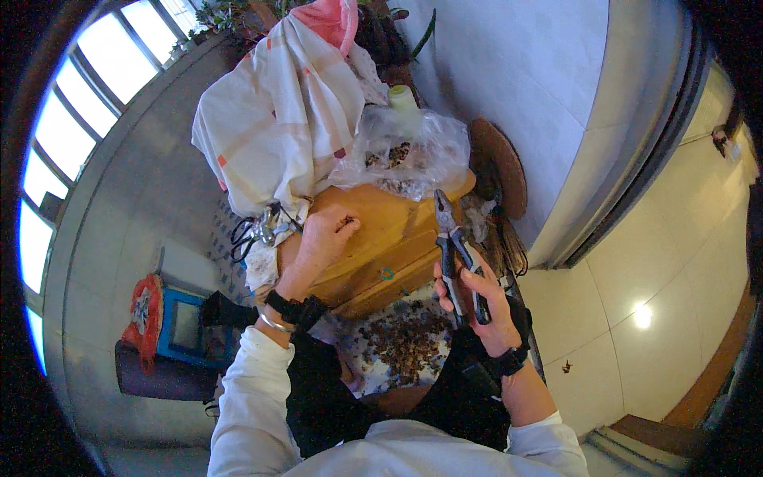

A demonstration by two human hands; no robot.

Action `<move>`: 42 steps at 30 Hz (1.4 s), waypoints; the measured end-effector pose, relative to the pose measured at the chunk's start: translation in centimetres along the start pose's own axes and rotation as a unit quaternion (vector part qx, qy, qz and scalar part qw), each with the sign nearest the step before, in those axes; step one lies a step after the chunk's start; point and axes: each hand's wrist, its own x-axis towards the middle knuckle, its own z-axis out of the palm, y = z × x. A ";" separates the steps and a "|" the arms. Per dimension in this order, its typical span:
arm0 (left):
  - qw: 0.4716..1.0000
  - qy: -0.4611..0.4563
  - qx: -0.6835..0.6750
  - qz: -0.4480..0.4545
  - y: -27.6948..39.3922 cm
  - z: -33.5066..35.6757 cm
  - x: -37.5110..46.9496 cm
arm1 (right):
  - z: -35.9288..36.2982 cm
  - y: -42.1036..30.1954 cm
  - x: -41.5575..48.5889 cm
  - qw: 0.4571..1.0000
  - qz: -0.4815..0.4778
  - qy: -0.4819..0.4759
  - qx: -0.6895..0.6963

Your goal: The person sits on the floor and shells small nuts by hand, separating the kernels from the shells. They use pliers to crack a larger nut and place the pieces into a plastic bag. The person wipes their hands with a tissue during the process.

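Observation:
My right hand (pixel 477 292) holds a pair of combination pliers (pixel 448 238) by its dark and grey handles, jaws pointing up and away; the handles are slightly apart. My left hand (pixel 326 234) is closed at the left part of a yellow-brown wooden table top (pixel 381 223), with a small dark piece between thumb and fingers. Beyond the hands lies a clear plastic bag (pixel 438 152) with dark bits in it. Between my legs, below the table edge, many brown fragments (pixel 405 343) are scattered on a white surface. A small green ring (pixel 388 274) is at the table's near edge.
A white checked cloth (pixel 268 119) covers something behind my left hand. A thread cone (pixel 402 97) stands behind the bag. A metal object with black loops (pixel 263 229) sits left of my wrist. A blue box (pixel 185 325) and red bag (pixel 145 310) are at left; the wall stands right.

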 end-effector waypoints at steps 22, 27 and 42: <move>0.886 0.060 -0.424 -0.176 3.5 0.0 9.7 | -0.4 -0.4 -0.6 1.000 0.008 0.023 -0.003; 0.935 0.068 -0.312 -0.155 3.2 0.2 10.7 | -0.6 -0.3 -0.4 1.000 0.003 0.012 0.003; 0.956 -0.077 -0.251 -0.127 8.3 -4.2 1.2 | 0.5 -0.6 -1.0 0.996 -0.021 0.043 -0.075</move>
